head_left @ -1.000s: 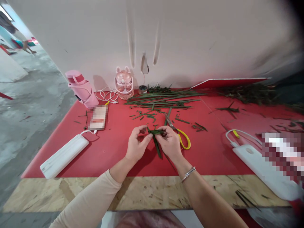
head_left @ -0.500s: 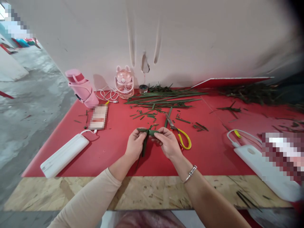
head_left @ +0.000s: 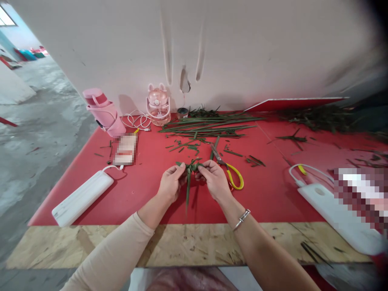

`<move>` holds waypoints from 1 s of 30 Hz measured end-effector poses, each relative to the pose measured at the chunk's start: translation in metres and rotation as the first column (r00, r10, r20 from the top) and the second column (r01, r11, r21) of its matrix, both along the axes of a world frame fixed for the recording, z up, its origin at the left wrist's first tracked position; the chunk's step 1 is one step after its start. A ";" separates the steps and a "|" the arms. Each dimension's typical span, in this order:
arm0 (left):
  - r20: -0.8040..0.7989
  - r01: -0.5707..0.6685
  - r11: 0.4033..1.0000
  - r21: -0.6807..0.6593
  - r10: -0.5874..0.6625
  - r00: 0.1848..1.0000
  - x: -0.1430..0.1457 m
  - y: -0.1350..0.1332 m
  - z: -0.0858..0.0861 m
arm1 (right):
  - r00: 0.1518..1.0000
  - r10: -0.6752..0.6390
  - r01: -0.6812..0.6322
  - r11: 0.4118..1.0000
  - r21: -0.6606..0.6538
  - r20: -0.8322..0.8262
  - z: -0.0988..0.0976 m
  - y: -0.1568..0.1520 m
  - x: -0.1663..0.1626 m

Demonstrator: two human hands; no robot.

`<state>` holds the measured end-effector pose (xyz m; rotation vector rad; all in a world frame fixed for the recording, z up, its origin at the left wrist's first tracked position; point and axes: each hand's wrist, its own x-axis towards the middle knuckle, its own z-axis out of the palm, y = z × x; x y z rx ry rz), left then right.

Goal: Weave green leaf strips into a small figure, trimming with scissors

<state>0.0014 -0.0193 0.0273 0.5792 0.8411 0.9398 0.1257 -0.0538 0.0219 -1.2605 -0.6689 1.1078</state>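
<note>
Between my two hands is a small knotted piece of green leaf strips [head_left: 189, 169], one long strip hanging down toward me. The fingers of my left hand [head_left: 171, 180] pinch its left side. On its right side, the thumb and fingers of my right hand [head_left: 214, 178] grip it as well; a silver bracelet circles that wrist. Yellow-handled scissors [head_left: 226, 166] lie just right of my right hand, blades pointing away. Beyond my hands, cut leaf scraps [head_left: 194, 146] are scattered, with a heap of long green strips [head_left: 209, 126] behind them.
A white power bank [head_left: 82, 198] with a cable to a phone [head_left: 125, 149] lies left. Behind stand a pink bottle [head_left: 104, 113], a clear pink jug [head_left: 159, 106] and a small tin [head_left: 182, 113]. Another white power bank [head_left: 336, 216] lies right. A white wall [head_left: 242, 52] closes off the back.
The knotted leaf piece has been turned in my fingers; its long strip now hangs straighter and farther right. My left hand has shifted slightly, and both hands keep hold.
</note>
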 end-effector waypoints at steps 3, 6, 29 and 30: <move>-0.047 0.012 1.000 0.007 -0.012 0.999 0.002 -0.002 -0.002 | 0.995 -0.028 0.027 1.000 0.007 0.100 -0.004 0.002 0.001; -0.117 -0.072 0.993 0.099 0.083 0.990 0.003 -0.001 -0.005 | 0.907 -0.202 0.173 0.979 0.110 0.370 -0.002 -0.002 -0.001; 0.010 -0.037 0.999 -0.039 0.037 0.999 0.001 0.006 -0.004 | 0.922 0.086 -0.138 0.984 0.112 0.376 0.003 -0.007 -0.009; 0.013 -0.026 0.999 -0.024 0.026 1.000 0.001 0.005 -0.004 | 0.924 0.081 -0.130 0.986 0.109 0.373 0.003 -0.007 -0.009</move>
